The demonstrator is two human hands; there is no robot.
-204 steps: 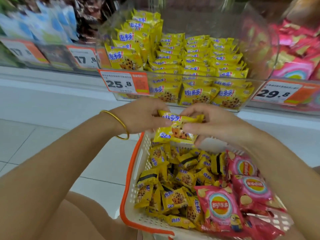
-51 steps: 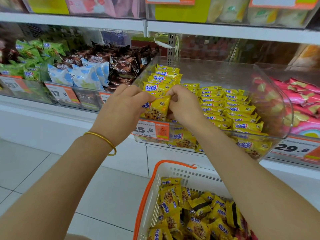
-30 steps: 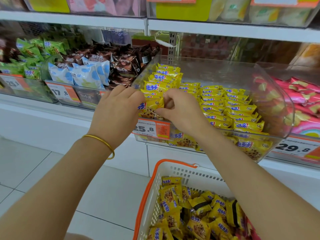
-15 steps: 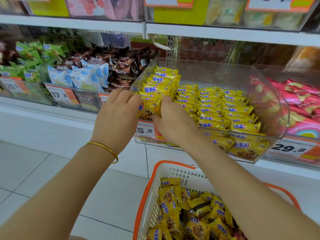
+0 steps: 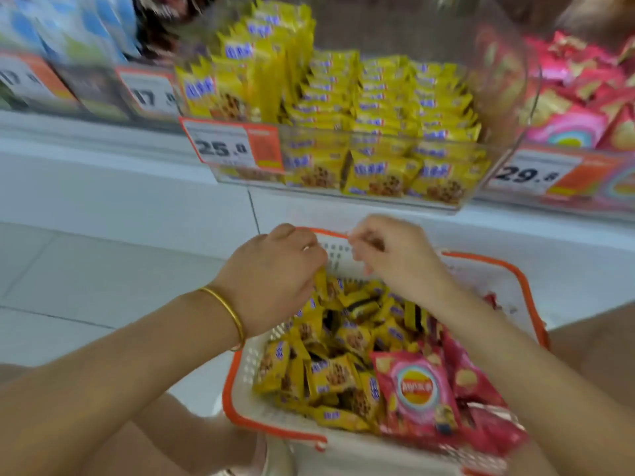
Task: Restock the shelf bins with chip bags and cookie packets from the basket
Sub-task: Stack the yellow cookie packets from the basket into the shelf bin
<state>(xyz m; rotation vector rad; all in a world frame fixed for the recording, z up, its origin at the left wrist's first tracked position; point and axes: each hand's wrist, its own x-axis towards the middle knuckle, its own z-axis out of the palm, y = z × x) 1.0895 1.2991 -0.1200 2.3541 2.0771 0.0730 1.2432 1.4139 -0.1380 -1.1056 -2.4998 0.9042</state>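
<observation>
A white basket with an orange rim [image 5: 275, 429] sits low in front of me, holding several yellow cookie packets [image 5: 336, 369] and red chip bags [image 5: 415, 389]. My left hand [image 5: 275, 276], with a gold bangle on the wrist, hangs over the basket's far left end; its curled fingertips touch a yellow packet, and the grip is hidden. My right hand [image 5: 395, 259] hovers beside it with loosely curled fingers and nothing visible in them. Above stands the clear shelf bin [image 5: 498, 97], filled with rows of the same yellow packets [image 5: 378, 97].
A price tag reading 25.8 [image 5: 233, 146] hangs on the bin's front left. A neighbouring bin to the right holds pink bags [image 5: 577, 97] over a 29.8 tag [image 5: 536, 173]. Blue packets [image 5: 68, 29] fill the bin to the left. White floor tiles lie left of the basket.
Both hands have left the yellow packet standing at the bin's front left and dropped to the basket. The view has tilted down and is blurred.
</observation>
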